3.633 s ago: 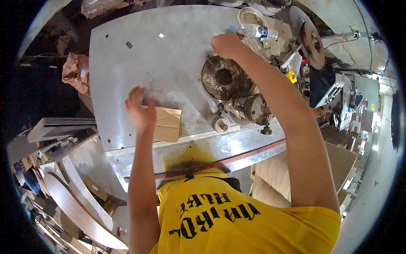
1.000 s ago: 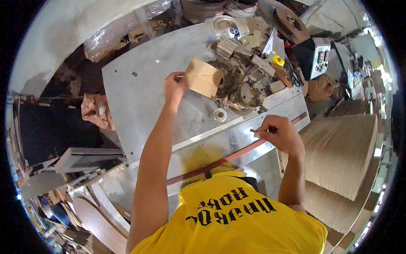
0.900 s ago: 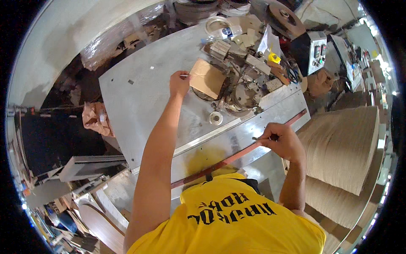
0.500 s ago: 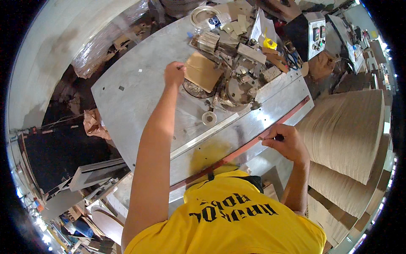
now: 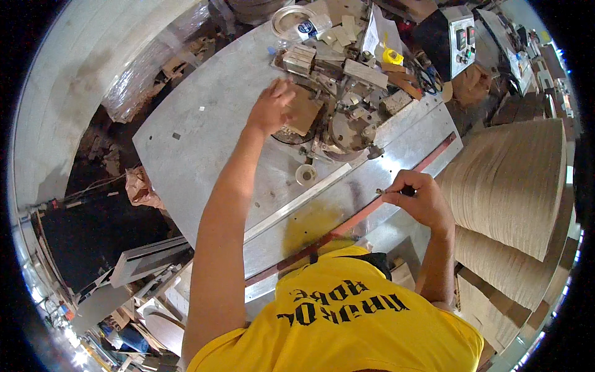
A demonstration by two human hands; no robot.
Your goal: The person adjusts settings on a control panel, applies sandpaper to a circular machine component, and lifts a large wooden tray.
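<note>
My left hand (image 5: pixel 270 106) reaches over the metal tabletop (image 5: pixel 211 149), its fingers apart and slightly blurred above the left side of a flat tan square piece (image 5: pixel 308 110). Whether the fingertips touch that piece, I cannot tell. It lies over a dark round plate (image 5: pixel 290 136), with metal machine parts (image 5: pixel 347 130) to its right. At the table's near edge, my right hand (image 5: pixel 421 197) is closed in a pinch on a small brownish thing (image 5: pixel 380 191), too small to name.
A small white cup-like ring (image 5: pixel 305 175) stands near a long metal strip. Farther back are wood blocks (image 5: pixel 365 73), a yellow tape measure (image 5: pixel 392 56), a clear plastic bottle (image 5: pixel 313 27) and a control box (image 5: pixel 462 43). Large ribbed tan rolls (image 5: pixel 508 180) stand to the right.
My left hand has moved from the tan piece's left edge to over it, and its fingers have spread. My right hand keeps its pinch, almost in the same place.
</note>
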